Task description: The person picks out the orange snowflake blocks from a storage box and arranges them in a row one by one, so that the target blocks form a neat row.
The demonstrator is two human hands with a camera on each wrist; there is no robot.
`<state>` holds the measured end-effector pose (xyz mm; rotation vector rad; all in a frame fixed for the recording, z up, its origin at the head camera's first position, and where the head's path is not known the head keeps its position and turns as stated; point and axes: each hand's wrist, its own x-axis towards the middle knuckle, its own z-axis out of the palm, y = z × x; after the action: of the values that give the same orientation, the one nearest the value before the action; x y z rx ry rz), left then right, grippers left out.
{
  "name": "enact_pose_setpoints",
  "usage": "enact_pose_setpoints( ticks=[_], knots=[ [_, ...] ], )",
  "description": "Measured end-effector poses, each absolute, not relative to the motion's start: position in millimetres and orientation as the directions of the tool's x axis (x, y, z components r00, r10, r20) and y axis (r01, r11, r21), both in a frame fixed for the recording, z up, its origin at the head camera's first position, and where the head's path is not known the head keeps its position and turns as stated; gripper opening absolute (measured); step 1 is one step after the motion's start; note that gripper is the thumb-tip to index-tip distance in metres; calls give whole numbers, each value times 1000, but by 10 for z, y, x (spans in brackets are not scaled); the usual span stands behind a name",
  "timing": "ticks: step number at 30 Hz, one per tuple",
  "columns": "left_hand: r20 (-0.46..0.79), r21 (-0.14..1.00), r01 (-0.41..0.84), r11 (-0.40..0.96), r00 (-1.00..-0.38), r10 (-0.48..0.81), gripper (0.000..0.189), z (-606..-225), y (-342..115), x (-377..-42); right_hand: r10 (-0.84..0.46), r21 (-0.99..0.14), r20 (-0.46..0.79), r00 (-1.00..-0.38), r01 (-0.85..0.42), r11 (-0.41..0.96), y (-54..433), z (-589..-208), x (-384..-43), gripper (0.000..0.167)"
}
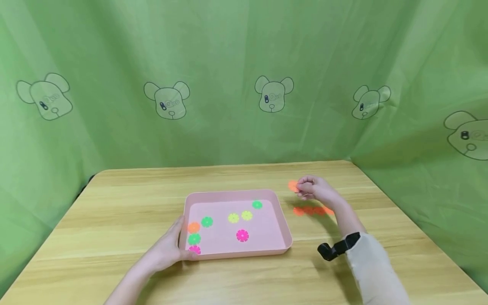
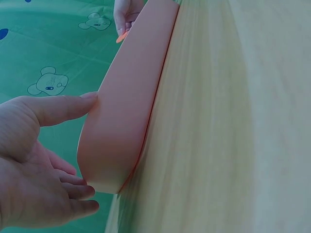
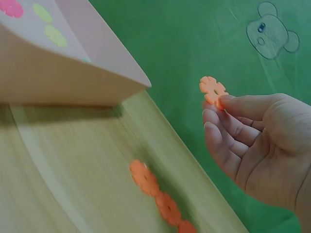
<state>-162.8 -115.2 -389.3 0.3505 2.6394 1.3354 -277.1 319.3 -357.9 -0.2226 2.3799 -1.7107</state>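
My right hand [image 1: 314,189] pinches an orange flower-shaped plastic disc [image 3: 213,89] between thumb and fingers, raised over the table right of the pink tray [image 1: 244,256]. Below it a row of joined orange-red discs [image 1: 309,210] lies on the table, its right end partly hidden by the wrist. At the tray's front left corner rests my left hand [image 1: 167,250], thumb at the front rim and fingers along the left wall. In the left wrist view the thumb and fingers look fairly straight. Inside the tray lie loose notched discs: pink [image 1: 242,235], yellow [image 1: 234,217], green [image 1: 207,221] and orange [image 1: 193,227].
The tray stands on a wood-grain table [image 1: 126,212]. A green curtain [image 1: 221,135] with bear-head prints hangs behind the table and along its sides. A black strap [image 1: 339,246] circles the right wrist over a pale sleeve [image 1: 375,271].
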Motion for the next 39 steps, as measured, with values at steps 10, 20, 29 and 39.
enact_pose_setpoints(
  ticks=[10, 20, 29, 39],
  knots=[
    [-50, 822, 121, 556, -958, 281, 111, -3887, -1140, -1613, -164, -955, -74, -984, 22, 295, 3615, -3596, -2572, 23],
    [-46, 821, 129, 556, -956, 289, 111, -3885, -1151, -1622, -83, -959, -80, -993, 54, 279, 4063, -3653, -2434, 19],
    [-31, 819, 147, 554, -953, 300, 109, -3888, -1160, -1629, -9, -968, -127, -992, 122, 218, 4363, -3790, -2360, 24],
    [-27, 803, 162, 573, -951, 307, 110, -3870, -1163, -1623, 94, -916, -162, -982, 185, 355, 4493, -3978, -2363, 35]
  ],
)
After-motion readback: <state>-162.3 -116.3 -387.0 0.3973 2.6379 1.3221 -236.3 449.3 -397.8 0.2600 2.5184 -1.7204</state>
